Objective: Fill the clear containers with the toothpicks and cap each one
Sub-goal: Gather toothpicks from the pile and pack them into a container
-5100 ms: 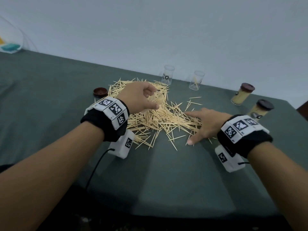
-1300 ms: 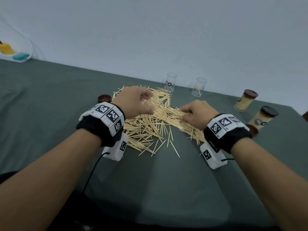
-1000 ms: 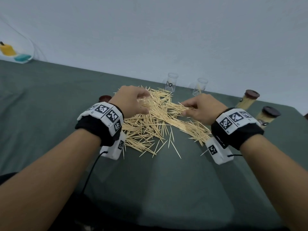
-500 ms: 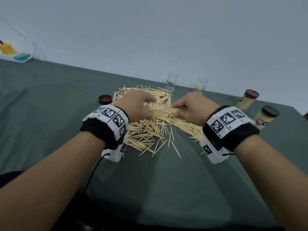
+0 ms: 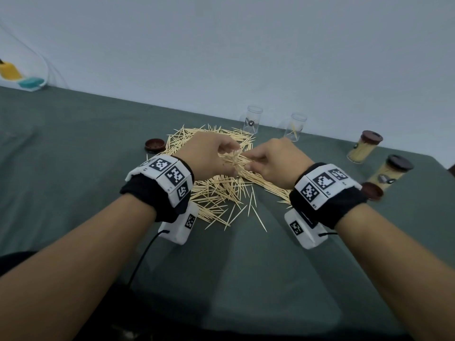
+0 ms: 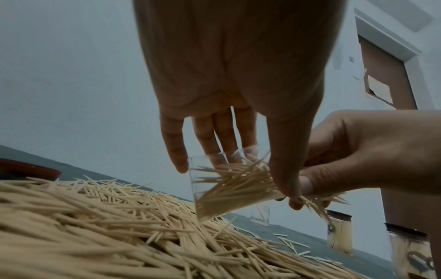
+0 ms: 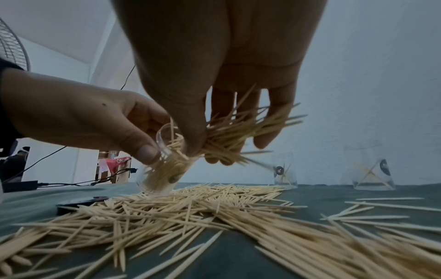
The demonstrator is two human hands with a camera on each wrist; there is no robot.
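My left hand [image 5: 227, 156] grips a clear container [image 6: 214, 186], tilted with its mouth toward the right hand and holding many toothpicks. My right hand [image 5: 253, 162] pinches a bundle of toothpicks [image 7: 241, 134] between thumb and fingers at the mouth of that container [image 7: 162, 169]. Both hands hover just above the loose toothpick pile [image 5: 221, 195] on the green table. Two more clear containers [image 5: 253, 119] [image 5: 295, 126] stand uncapped behind the pile, each with only a few toothpicks inside.
Two filled containers with dark brown caps [image 5: 364, 150] [image 5: 391, 173] stand at the right. One loose brown cap [image 5: 154, 144] lies left of the pile, another [image 5: 371, 190] by my right wrist. A clear dish [image 5: 22, 77] sits far left.
The right hand closed on a bundle from the pile's right side, lifted it and carried it left to the container. The left hand stayed over the pile holding the container.
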